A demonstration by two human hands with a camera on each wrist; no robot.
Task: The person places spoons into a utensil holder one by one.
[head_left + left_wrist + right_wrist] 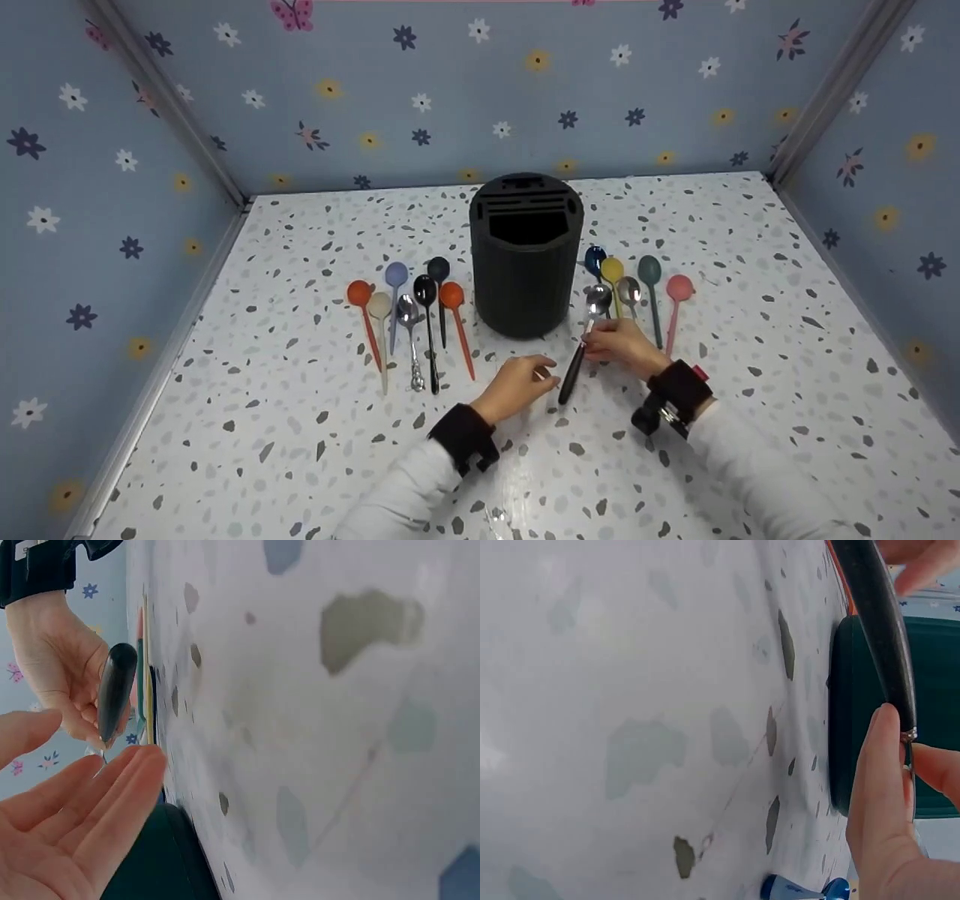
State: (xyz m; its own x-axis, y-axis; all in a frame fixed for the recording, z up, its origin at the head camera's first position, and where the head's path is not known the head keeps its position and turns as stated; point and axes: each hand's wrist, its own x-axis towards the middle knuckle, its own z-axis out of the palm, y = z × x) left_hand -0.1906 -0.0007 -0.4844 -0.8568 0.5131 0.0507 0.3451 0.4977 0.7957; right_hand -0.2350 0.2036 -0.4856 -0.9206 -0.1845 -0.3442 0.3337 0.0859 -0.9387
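White sleeves (405,491) nearest the head camera, along the lower edge, with black wrist straps (679,386) at the cuffs. Pinched near its neck between thumb and fingers of the right hand (626,349): a shiny metal spoon with a smooth black handle (572,375), bowl pointing away from the person, handle end toward the person and apart from the table. Just beside that end, gripping nothing, with fingers loosely extended: the left hand (517,390). Beyond the right hand, a close group of navy, yellow (612,268), silver, dark green (649,268) and pink (679,286) spoons. Left of centre, a second group in orange, cream, lavender, silver and black. Between both groups, upright, a black cylindrical holder with slotted top (521,292). Underneath, a white speckled tabletop (225,450); behind, blue flower-patterned panels (450,112).
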